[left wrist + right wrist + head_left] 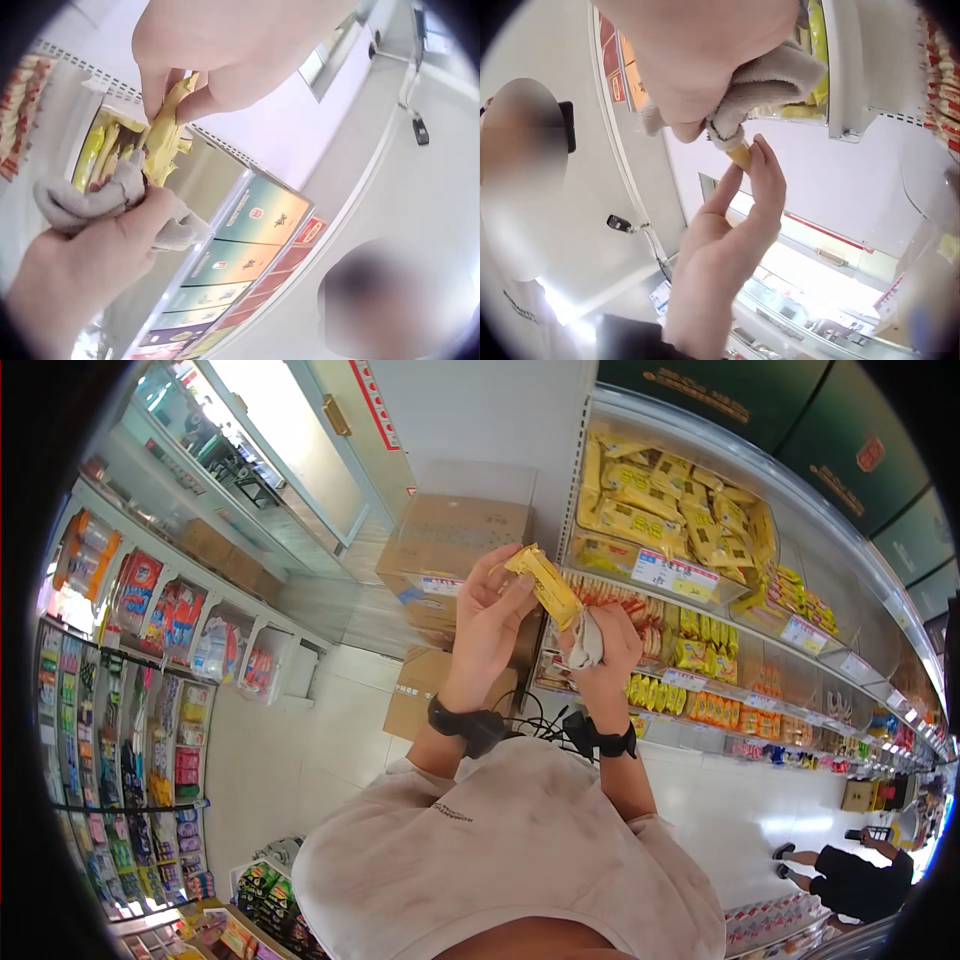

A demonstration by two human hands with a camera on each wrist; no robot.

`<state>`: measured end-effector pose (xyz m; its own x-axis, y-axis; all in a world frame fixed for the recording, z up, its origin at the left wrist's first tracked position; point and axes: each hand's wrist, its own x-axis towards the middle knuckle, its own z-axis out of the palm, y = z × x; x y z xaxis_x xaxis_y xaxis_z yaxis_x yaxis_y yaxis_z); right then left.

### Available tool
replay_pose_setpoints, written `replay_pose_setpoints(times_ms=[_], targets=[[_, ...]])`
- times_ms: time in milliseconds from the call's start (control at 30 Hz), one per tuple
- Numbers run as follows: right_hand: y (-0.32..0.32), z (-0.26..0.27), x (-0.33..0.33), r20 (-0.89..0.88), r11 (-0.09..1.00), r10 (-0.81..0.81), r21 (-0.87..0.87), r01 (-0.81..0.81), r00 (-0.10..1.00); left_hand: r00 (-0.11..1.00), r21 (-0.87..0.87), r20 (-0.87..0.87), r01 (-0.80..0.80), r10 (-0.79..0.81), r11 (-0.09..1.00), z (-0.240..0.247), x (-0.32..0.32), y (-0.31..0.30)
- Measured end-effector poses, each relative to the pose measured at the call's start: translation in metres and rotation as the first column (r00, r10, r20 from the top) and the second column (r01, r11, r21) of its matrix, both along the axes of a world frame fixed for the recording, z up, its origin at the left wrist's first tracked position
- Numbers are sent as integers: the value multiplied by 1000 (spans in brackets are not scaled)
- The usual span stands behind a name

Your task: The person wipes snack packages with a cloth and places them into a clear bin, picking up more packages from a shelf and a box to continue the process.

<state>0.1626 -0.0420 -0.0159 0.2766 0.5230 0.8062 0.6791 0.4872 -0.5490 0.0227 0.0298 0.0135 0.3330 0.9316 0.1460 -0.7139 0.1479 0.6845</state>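
A yellow wrapped snack (545, 586) is held between the two hands in front of the shelves. The left hand (490, 610) pinches its upper end between thumb and fingers; in the left wrist view the fingers grip the top of the yellow packet (166, 142). The right hand (613, 650) holds a grey cloth (587, 641) against the packet's lower end. In the right wrist view the cloth (761, 88) wraps round that end, and only a small yellow part (740, 157) shows beside the left hand (727, 251).
A clear bin of yellow packets (650, 500) tops the shelf at the right, with snack rows below. Cardboard boxes (455, 525) stand behind the left hand. Hanging goods (130, 710) line the left side. A person in black (860, 882) is at the lower right.
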Motion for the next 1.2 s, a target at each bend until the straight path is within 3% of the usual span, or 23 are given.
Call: replay_pose_setpoints(times_ms=[200, 300, 333, 400, 433, 467, 533, 567, 600, 667, 700, 733, 833, 933, 1033, 1067, 1133, 1167, 1200], targets=[[2, 16, -4, 57, 962, 165, -230, -147, 985, 989, -8, -51, -136, 136, 991, -17, -16, 13], [-4, 10, -1, -378, 906, 87, -355, -231, 922, 899, 176, -282, -294, 334, 939, -10, -30, 15], [-9, 13, 1, -452, 870, -9, -443, -217, 892, 898, 207, -306, -262, 316, 943, -4, -32, 11], [-11, 29, -14, -603, 900, -6, -350, -258, 798, 890, 260, -359, -194, 282, 946, 4, -32, -1], [-14, 37, -21, -673, 912, -3, -305, -274, 739, 868, 325, -378, -200, 321, 924, 4, -28, -5], [-17, 39, -24, -717, 837, 6, -378, -396, 697, 845, 388, -396, -202, 360, 900, 3, -21, -9], [-16, 24, -27, -725, 766, -3, -445, -464, 689, 748, 573, -425, -214, 510, 791, 3, -13, -10], [-13, 14, -29, -725, 730, -5, -473, -493, 688, 748, 573, -430, -208, 506, 793, 4, -14, -10], [-10, 11, -34, -850, 736, 106, -282, -616, 516, 748, 572, -433, -203, 503, 794, 7, -15, -9], [-16, 11, -34, -820, 697, 136, -320, -642, 556, 722, 600, -459, -177, 517, 780, 5, -19, -5], [-17, 17, -35, -804, 678, 151, -339, -653, 575, 764, 553, -446, -175, 466, 815, 1, -19, -3], [-15, 22, -33, -667, 698, 259, -371, -612, 699, 802, 504, -430, -166, 413, 847, -3, -18, -4], [-13, 22, -32, -653, 721, 266, -353, -596, 709, 820, 414, -434, -187, 374, 891, -3, -13, -11], [-14, 13, -28, -350, 826, 125, -482, -293, 928, 786, 419, -429, -264, 445, 869, -9, -5, -17], [-19, 6, -31, -175, 908, 27, -408, -98, 984, 733, 528, -417, -286, 538, 800, -11, 3, -26], [-20, 2, -31, -166, 919, 26, -384, -88, 986, 711, 574, -412, -283, 569, 769, -11, 6, -29], [-23, -2, -31, -148, 939, 24, -337, -73, 989, 822, 453, -344, -278, 453, 847, -3, 12, -38], [-27, -2, -33, -225, 921, 52, -366, -134, 973, 868, 390, -301, -265, 394, 882, 0, 13, -42], [-32, 2, -35, -302, 900, 75, -389, -194, 950, 807, 517, -348, -260, 478, 815, -1, 12, -45]])
